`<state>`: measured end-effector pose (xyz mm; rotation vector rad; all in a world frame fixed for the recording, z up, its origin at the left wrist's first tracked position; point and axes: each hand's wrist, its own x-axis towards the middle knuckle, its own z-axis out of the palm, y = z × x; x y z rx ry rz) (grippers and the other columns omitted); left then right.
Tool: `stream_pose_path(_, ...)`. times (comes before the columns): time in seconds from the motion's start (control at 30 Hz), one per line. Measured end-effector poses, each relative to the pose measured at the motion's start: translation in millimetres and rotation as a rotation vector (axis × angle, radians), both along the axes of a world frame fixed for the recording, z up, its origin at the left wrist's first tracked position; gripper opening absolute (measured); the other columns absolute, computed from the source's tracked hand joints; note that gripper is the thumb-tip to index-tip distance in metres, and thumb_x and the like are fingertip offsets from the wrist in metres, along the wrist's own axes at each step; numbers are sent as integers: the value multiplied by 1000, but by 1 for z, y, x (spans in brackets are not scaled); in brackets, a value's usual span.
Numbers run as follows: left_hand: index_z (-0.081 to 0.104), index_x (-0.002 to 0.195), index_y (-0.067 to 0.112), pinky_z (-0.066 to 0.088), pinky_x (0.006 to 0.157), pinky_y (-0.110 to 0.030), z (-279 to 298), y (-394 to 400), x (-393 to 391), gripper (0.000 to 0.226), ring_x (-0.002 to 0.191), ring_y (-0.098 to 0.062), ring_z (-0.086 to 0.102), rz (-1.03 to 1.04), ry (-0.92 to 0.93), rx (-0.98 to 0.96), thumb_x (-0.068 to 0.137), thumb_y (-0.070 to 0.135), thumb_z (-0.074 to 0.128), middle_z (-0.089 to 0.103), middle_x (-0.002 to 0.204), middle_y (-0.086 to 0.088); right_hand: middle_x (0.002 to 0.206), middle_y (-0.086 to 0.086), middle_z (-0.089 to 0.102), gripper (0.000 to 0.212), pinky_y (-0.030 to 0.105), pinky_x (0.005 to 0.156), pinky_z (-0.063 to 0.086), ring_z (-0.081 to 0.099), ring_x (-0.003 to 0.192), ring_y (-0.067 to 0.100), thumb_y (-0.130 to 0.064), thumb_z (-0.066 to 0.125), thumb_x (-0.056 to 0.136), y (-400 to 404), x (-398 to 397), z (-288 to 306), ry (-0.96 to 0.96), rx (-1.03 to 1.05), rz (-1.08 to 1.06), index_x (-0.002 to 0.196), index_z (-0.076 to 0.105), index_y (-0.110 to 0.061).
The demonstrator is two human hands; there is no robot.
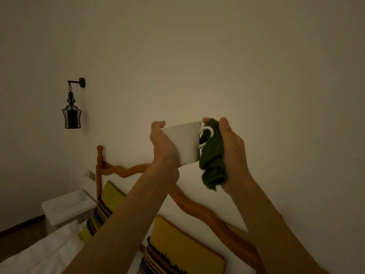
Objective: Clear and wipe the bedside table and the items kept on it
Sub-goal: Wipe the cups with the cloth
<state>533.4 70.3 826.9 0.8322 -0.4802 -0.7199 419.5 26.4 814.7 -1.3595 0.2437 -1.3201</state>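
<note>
Two bare forearms are reaching up from the lower edge of the view. Left hand [163, 144] is gripping a white cup [182, 142] held in the air, thumb at the rim and fingers curling round the far side, out of sight. Right hand [232, 153] is clutching a bunched green cloth [212, 165], fingers closed round it, and is pressing it against the cup's handle [207, 135], which is showing white against the cloth. Below the arms, two yellow patterned cushions [177, 246] are leaning on an orange wooden headboard [122, 171]. White bedside table [67, 206] is standing well apart at lower left, beside the bed's head corner; thin objects are lying on its top, too dim to identify. Dark wall lantern [71, 113] is hanging above it
</note>
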Motion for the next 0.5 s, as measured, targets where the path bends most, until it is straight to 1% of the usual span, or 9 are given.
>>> stream_pose_path(0.03,57,89,22,48,59,-27,0,-1,-4,43,73,-18,59,10,20,-17,88,62,41,62,76,-1,95,3,71,39,24,54,53,64,66,12,-57,45,98,2,3,1,-56,110,42,102,75,-33)
stream_pose_path(0.1,61,101,22,50,57,-26,0,-3,-13,50,76,-19,61,-9,117,-106,86,67,43,64,84,-3,105,4,69,35,26,64,55,65,81,14,-51,45,102,6,14,0,-127,205,-57,112,71,-31)
stream_pose_path(0.17,63,116,19,53,56,-26,3,-4,-16,63,76,-22,62,-71,196,-183,86,71,42,65,90,-7,108,-2,67,30,26,75,58,66,96,13,-48,44,104,12,24,-7,-156,108,-281,113,68,-32)
stream_pose_path(0.2,63,118,18,54,54,-27,3,-4,-16,67,74,-23,64,-95,220,-189,86,72,41,66,90,-8,111,-4,65,29,28,83,58,64,101,11,-48,43,104,16,28,-13,-135,13,-396,116,65,-32)
stream_pose_path(0.23,65,115,17,55,53,-29,2,-2,-16,69,68,-24,67,-120,228,-189,87,75,40,68,88,-10,114,-6,62,28,27,90,55,62,106,8,-48,42,103,21,30,-18,-107,-92,-493,117,62,-33)
stream_pose_path(0.3,70,103,15,59,54,-37,-4,0,-17,73,60,-25,72,-201,192,-210,84,79,41,74,79,-13,117,-10,57,24,17,93,50,57,108,0,-48,43,100,23,32,-25,-69,-234,-617,118,55,-37)
stream_pose_path(0.33,71,101,13,61,60,-40,-7,3,-19,74,64,-26,73,-251,162,-232,82,80,45,75,81,-14,117,-11,56,23,16,93,49,56,108,0,-47,44,100,22,32,-24,-67,-257,-641,119,53,-37)
stream_pose_path(0.4,70,110,12,61,76,-46,-12,10,-23,71,83,-30,74,-319,70,-256,78,74,58,74,99,-17,116,-9,58,23,23,92,55,59,107,4,-42,47,103,18,29,-17,-88,-243,-615,123,51,-31)
stream_pose_path(0.5,56,131,9,59,87,-50,-10,14,-20,66,105,-36,69,-269,-72,-244,79,45,74,66,124,-22,112,-6,59,26,28,82,60,64,100,9,-38,54,102,12,22,-8,-102,-276,-566,122,46,-24)
